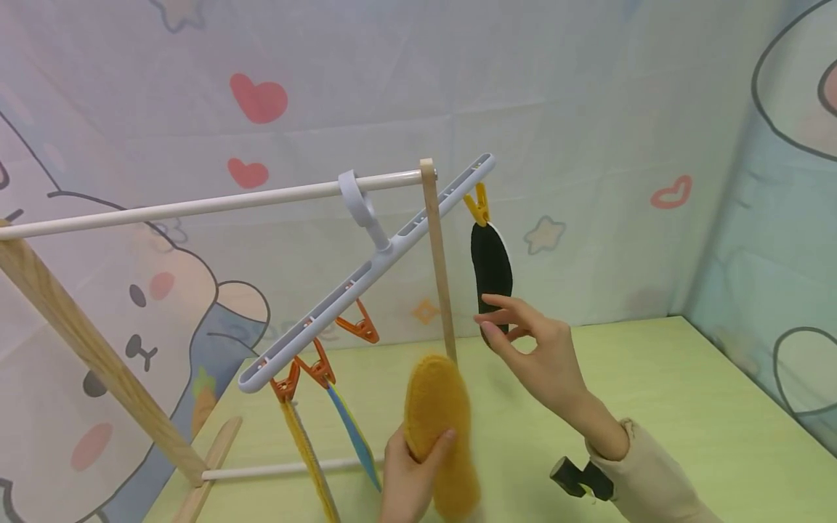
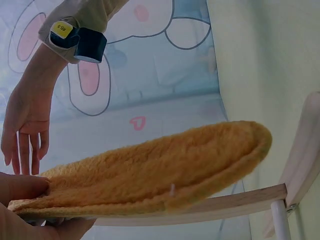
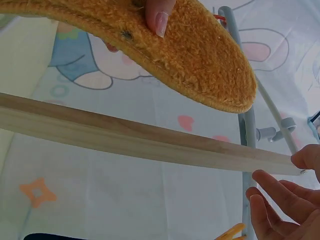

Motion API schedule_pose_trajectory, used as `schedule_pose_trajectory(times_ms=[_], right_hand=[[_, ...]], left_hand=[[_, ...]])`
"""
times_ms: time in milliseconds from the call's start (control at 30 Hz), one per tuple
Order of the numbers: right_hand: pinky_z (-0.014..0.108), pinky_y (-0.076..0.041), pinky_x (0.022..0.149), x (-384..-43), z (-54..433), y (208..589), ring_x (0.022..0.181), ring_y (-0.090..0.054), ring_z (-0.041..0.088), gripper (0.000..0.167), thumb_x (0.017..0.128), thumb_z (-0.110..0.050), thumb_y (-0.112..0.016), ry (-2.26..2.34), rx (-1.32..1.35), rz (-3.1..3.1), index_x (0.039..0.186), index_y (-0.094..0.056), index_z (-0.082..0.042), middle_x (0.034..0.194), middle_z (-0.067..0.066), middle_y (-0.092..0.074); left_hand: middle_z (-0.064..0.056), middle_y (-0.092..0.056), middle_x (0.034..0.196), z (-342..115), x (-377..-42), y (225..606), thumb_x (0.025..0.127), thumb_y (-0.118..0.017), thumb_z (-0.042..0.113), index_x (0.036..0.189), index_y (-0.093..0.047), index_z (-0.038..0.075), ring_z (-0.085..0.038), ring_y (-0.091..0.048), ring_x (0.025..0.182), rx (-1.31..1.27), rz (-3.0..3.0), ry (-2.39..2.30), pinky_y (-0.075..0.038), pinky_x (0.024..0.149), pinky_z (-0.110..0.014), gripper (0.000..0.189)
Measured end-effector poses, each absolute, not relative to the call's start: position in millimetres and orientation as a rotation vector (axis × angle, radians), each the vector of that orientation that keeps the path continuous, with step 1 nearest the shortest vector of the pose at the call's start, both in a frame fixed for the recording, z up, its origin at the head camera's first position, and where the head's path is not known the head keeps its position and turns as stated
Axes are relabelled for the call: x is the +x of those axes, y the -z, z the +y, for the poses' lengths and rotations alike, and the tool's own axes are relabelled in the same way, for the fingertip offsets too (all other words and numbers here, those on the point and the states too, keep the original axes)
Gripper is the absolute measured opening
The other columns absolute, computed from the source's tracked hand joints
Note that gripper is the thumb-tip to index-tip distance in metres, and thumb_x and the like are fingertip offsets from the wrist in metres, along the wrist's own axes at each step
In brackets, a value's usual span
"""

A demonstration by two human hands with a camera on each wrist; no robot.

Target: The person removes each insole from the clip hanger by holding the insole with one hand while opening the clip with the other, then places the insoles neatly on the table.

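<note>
My left hand [image 1: 412, 476] grips a fuzzy mustard-yellow insole [image 1: 441, 396], thumb on its pile face and the fingers behind. In the left wrist view the insole [image 2: 165, 167] stretches out from the thumb and fingers. Raised to the right is my right hand [image 1: 543, 352], fingers loosely bent with nothing held between them. It overlaps the lower end of a black insole [image 1: 490, 258] in the head view. That black insole hangs from a yellow clip [image 1: 481, 205] at the far end of a grey-blue clip hanger [image 1: 382, 258].
The hanger hooks over a white rod [image 1: 196, 208] on a wooden stand [image 1: 439, 269]. Orange clips on its near half hold a thin yellow insole [image 1: 306, 454] and a blue one [image 1: 355, 434]; another orange clip [image 1: 362, 328] hangs bare. Below is a light-green table [image 1: 654, 392].
</note>
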State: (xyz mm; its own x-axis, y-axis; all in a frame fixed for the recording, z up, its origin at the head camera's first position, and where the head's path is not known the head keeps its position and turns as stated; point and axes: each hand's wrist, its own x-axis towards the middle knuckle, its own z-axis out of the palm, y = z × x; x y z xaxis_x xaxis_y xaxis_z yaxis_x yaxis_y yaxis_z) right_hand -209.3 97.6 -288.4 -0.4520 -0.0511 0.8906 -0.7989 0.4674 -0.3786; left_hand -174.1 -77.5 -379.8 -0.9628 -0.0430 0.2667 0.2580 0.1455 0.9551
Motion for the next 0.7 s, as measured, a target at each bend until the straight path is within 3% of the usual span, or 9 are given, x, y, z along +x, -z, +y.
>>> schedule_pose_trajectory(times_ms=[233, 433, 700], right_hand=[[0.014, -0.047, 0.057, -208, 109, 297, 0.075, -0.063, 0.002, 0.038, 0.075, 0.006, -0.064, -1.063, 0.652, -1.866, 0.109, -0.061, -0.009, 0.086, 0.005, -0.071], [0.013, -0.046, 0.057, -208, 117, 304, 0.067, -0.061, 0.001, 0.036, 0.076, 0.005, -0.064, -1.047, 0.61, -1.883, 0.108, -0.061, -0.01, 0.086, 0.005, -0.071], [0.011, -0.045, 0.056, -206, 127, 313, 0.069, -0.058, -0.008, 0.036, 0.075, 0.006, -0.064, -1.04, 0.578, -1.889, 0.107, -0.062, -0.009, 0.084, 0.007, -0.071]], left_hand=[[-0.014, -0.063, 0.092, -71, -173, 380, 0.075, -0.07, 0.015, 0.098, -0.058, -0.002, -0.005, -0.059, 0.073, -0.255, -2.163, 2.019, -0.051, 0.063, -0.022, 0.031], [-0.014, -0.064, 0.092, -66, -172, 378, 0.074, -0.072, 0.018, 0.1, -0.059, 0.0, -0.004, -0.059, 0.072, -0.295, -2.186, 2.049, -0.051, 0.061, -0.021, 0.034], [-0.017, -0.063, 0.097, -59, -172, 378, 0.079, -0.067, 0.017, 0.104, -0.056, -0.001, -0.007, -0.061, 0.075, -0.377, -2.165, 2.162, -0.052, 0.065, -0.022, 0.033]])
